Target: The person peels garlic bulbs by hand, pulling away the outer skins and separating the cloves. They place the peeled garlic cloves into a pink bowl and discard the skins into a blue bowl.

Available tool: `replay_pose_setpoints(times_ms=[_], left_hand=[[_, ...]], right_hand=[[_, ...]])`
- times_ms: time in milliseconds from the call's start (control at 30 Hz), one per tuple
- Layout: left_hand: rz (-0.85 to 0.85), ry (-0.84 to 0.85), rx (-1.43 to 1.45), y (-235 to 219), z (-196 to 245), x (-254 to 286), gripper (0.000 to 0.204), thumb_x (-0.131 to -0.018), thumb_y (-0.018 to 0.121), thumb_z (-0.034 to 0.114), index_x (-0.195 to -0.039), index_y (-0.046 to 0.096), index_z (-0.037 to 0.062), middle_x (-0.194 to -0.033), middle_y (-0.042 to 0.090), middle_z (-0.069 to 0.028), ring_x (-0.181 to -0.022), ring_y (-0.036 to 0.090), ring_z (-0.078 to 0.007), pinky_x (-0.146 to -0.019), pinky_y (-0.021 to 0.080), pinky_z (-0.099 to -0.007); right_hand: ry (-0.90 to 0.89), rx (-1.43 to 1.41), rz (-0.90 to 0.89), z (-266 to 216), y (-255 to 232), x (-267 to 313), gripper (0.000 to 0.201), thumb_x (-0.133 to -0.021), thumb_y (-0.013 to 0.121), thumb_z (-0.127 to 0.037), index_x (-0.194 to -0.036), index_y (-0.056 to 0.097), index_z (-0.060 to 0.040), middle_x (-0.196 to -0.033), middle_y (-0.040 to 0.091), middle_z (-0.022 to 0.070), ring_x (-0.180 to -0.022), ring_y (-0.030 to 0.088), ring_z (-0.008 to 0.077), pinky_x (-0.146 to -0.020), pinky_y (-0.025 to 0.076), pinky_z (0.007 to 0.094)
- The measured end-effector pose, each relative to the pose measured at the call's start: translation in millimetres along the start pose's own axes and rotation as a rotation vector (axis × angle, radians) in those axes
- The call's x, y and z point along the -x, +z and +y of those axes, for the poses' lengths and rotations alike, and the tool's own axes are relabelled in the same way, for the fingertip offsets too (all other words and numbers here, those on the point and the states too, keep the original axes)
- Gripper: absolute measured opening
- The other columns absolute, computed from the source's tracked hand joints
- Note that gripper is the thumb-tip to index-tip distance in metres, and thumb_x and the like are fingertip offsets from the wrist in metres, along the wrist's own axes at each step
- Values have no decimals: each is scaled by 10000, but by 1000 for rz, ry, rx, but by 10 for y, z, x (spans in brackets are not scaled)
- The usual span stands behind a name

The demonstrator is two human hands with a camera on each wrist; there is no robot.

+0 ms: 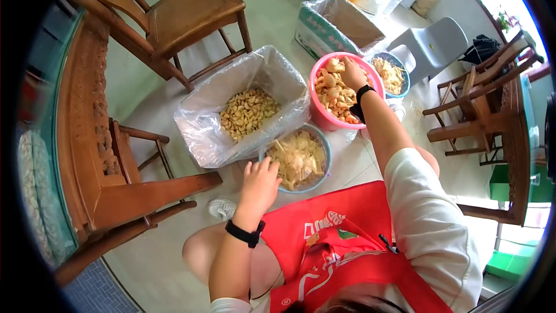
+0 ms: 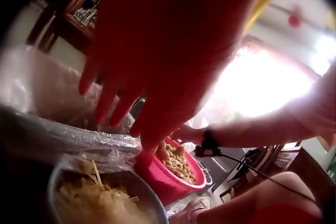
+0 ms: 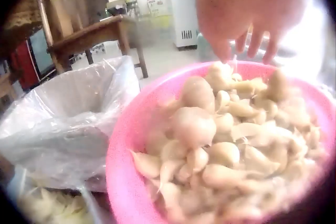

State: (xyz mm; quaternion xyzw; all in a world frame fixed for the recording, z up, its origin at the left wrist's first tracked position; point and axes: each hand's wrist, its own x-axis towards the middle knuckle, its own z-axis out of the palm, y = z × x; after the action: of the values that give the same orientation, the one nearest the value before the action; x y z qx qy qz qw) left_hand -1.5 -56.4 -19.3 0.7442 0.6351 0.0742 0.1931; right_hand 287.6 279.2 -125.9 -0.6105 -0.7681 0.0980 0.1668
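Observation:
The right hand (image 1: 354,75) reaches over a pink basin (image 1: 316,104) heaped with pale, bulb-like pieces (image 1: 333,94). In the right wrist view that hand (image 3: 252,8) hangs above the basin's far rim (image 3: 118,150), fingers pointing down; whether its fingertips touch a piece cannot be told. The left hand (image 1: 260,182), fingers spread and loosely bent, is at the left edge of a blue-rimmed basin (image 1: 329,165) of pale peelings (image 1: 296,156). In the left wrist view that hand (image 2: 163,50) shows nothing held.
A box lined with clear plastic (image 1: 200,133) holds cut pale pieces (image 1: 248,113). Behind the pink basin stand an open carton (image 1: 315,32), a smaller blue bowl (image 1: 405,84) of peelings and a grey stool (image 1: 437,46). Wooden chairs (image 1: 194,6) stand at both sides.

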Motion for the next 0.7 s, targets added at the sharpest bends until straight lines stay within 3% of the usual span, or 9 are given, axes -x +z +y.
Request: replay_pose_setpoints(times_ms=[67,167,233,367,500,567,600,667,700], left_hand=[[-42,41,56,13,22,0,389,-805,666,164,-1162,556,54,-1208,540,-143,-1106,529,-314,-1016,352,-471],[-51,40,83,8,24,-40,369,-810,653,141,-1156,562,48,-1161,570,-140,-1055,552,-309,-945,397,-434],[-82,19,120,13,10,-57,361,-812,646,131,-1153,563,46,-1138,581,-137,-1035,560,-305,-910,413,-420],[-126,-6,79,44,7,-98,333,-814,634,112,-1132,568,39,-1046,601,-118,-970,571,-295,-826,427,-401],[-109,22,94,59,2,-92,326,-814,633,121,-1122,571,36,-996,610,-118,-937,576,-297,-813,427,-402],[-107,13,79,52,7,-81,320,-814,634,128,-1115,572,36,-983,612,-122,-932,578,-295,-812,426,-404],[-110,7,61,49,5,-70,315,-815,635,135,-1108,573,36,-970,613,-126,-927,580,-292,-811,425,-406],[-109,-4,48,44,6,-46,301,-815,637,139,-1091,574,38,-958,614,-127,-924,582,-292,-806,425,-409],[-117,-5,31,48,13,-29,288,-815,639,144,-1075,575,39,-947,614,-128,-920,585,-293,-802,424,-413]], right_hand=[[-16,-50,-10,61,168,-199,377,-768,590,-59,-1136,517,-33,-1117,587,245,-1082,545,382,-901,444,439],[-30,28,-85,80,369,-430,307,-801,584,-134,-1079,508,-30,-1077,601,239,-1019,575,397,-854,468,447],[117,93,-160,5,462,-522,280,-827,568,-228,-1014,491,-34,-1042,610,227,-930,608,399,-786,491,461],[93,204,-155,-112,329,-527,292,-821,559,-263,-1008,490,-50,-1029,619,200,-878,631,372,-738,502,464],[-169,270,-72,184,332,-603,438,-744,619,-258,-1121,544,-49,-1039,634,161,-851,635,362,-759,522,426],[-332,276,135,554,560,-799,436,-744,643,-258,-1107,565,-30,-997,641,145,-859,647,305,-774,530,383],[-342,279,135,373,354,-760,436,-744,643,-258,-1107,565,-30,-997,641,145,-859,647,305,-774,530,383],[410,-570,-181,-194,-282,-588,393,-791,602,-203,-1120,527,-1,-934,624,123,-996,602,219,-836,527,360],[470,-977,-149,-247,-318,-565,365,-841,565,-166,-1142,470,18,-981,563,133,-1132,509,203,-898,511,364]])
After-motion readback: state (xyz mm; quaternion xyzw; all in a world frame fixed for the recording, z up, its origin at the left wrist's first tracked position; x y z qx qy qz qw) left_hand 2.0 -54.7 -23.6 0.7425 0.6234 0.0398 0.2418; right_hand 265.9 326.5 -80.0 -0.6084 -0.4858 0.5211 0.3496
